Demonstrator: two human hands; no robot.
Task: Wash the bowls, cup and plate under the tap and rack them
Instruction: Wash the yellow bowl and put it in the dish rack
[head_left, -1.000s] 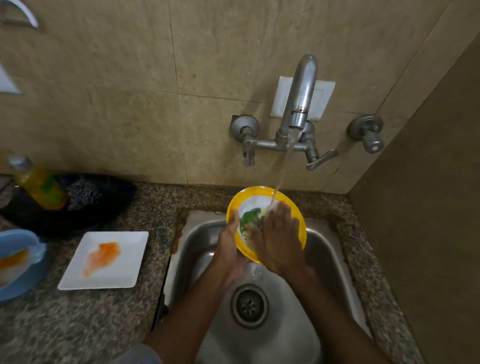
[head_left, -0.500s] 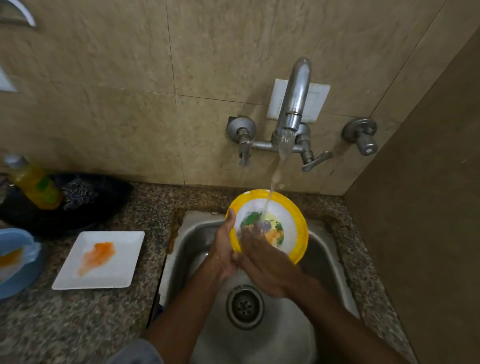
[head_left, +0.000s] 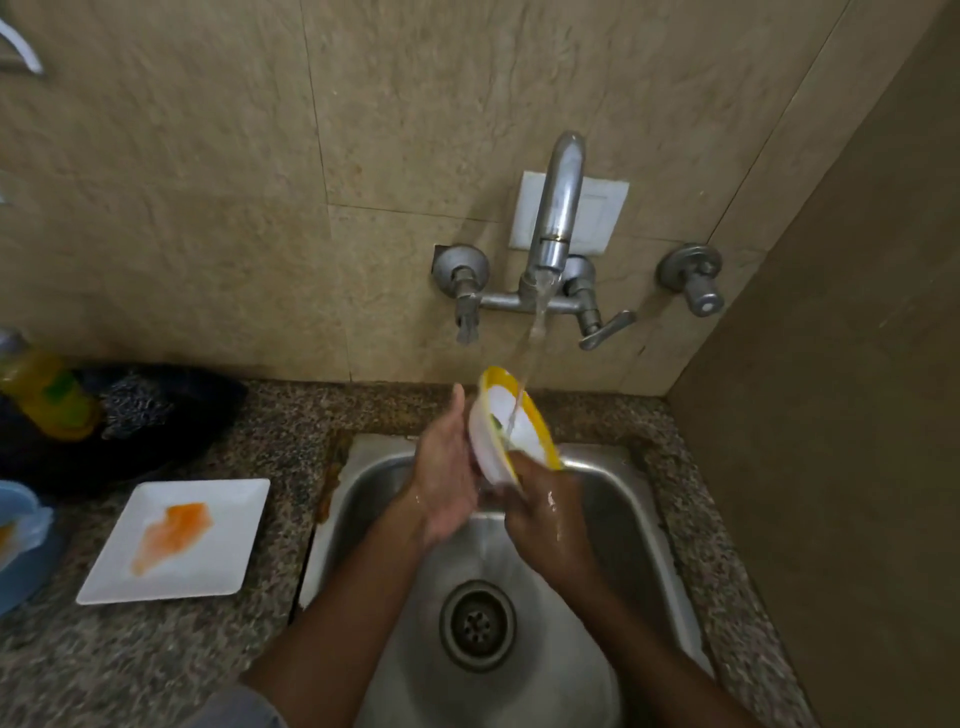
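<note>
A yellow-rimmed white bowl (head_left: 506, 423) is tilted on edge under the stream from the tap (head_left: 558, 208), over the steel sink (head_left: 623, 499). My left hand (head_left: 441, 467) lies flat against the bowl's outer side with its fingers straight. My right hand (head_left: 545, 512) grips the bowl's lower rim from the right. A white square plate (head_left: 208, 551) with an orange smear lies on the counter to the left. A blue bowl (head_left: 21, 545) with an orange smear sits at the far left edge, partly cut off.
A yellow soap bottle (head_left: 47, 389) and a dark cloth or pan (head_left: 156, 415) stand at the back left of the granite counter (head_left: 130, 665). Two wall valves (head_left: 693, 280) flank the tap. A brown side wall closes in the right. The drain (head_left: 478, 623) is uncovered.
The bowl has turned from facing me to standing on edge, its inside facing right. My right hand left the bowl's inside and moved to its lower rim.
</note>
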